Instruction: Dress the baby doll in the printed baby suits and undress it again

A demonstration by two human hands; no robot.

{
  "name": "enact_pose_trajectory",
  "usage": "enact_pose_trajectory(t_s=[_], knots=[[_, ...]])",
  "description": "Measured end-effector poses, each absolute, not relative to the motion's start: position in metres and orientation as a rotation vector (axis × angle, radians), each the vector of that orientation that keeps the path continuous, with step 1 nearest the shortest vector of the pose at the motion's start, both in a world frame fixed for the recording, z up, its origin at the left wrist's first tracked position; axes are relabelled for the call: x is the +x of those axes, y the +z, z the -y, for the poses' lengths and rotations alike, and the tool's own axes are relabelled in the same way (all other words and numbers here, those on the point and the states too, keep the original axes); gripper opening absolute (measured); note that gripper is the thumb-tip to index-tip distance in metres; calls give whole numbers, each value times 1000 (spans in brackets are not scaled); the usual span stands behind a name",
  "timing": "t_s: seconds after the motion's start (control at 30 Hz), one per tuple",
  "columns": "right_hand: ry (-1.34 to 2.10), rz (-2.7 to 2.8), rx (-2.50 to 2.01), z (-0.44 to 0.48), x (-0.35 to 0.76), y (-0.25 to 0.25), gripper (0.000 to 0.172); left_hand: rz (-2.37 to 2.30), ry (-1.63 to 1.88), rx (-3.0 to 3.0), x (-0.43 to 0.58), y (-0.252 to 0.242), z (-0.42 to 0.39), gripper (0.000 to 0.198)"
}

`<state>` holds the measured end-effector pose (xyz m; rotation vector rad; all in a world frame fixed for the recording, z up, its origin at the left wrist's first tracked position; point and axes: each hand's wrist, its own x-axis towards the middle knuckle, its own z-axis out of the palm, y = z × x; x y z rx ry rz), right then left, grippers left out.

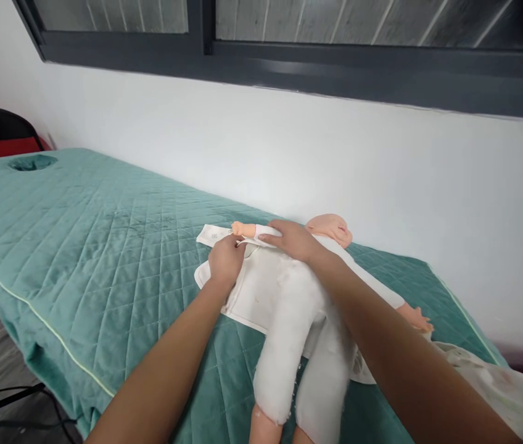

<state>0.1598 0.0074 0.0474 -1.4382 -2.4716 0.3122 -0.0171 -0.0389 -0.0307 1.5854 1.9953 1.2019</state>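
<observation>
A baby doll (296, 302) with a soft white body and plastic head, hands and legs lies on its back on a spread white baby garment (256, 290). The doll's head (329, 227) is toward the wall. My right hand (292, 239) grips the doll's arm, which points left with its small plastic hand (243, 229) bare. Close to that plastic hand, my left hand (227, 259) pinches the garment's edge, its fingertips partly hidden by the cloth. The garment's sleeve (213, 234) stretches out beyond my left fingers. The doll's other arm (414, 317) lies out to the right.
A green quilted cover (118, 246) drapes the bed, with a face hole (32, 162) at the far left. Crumpled pale cloth (493, 382) lies at the right. Behind runs a white wall (243, 135) below a dark-framed window (289, 68). A black and red chair (0, 132) stands far left.
</observation>
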Motion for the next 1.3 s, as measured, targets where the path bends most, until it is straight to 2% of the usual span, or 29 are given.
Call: enact_pose_trajectory(t_s=[0.2, 0.53, 0.67, 0.83, 1.07, 1.3], knots=[[317, 2541, -1495, -1, 160, 49, 53, -1679, 1421, 1371, -26, -38, 35, 15], [179, 2558, -1563, 1, 163, 44, 50, -1462, 1523, 997, -29, -33, 37, 26], [101, 2601, -1623, 4, 158, 42, 47, -1402, 1601, 854, -27, -31, 39, 20], [-24, 2655, -1659, 7, 149, 41, 46, -1664, 1592, 1263, -19, -32, 42, 10], [-109, 2666, -1688, 3, 139, 35, 54, -1767, 1377, 1808, -12, -38, 42, 14], [-113, 2582, -1739, -5, 128, 24, 39, -1582, 1257, 2034, -8, -35, 42, 22]])
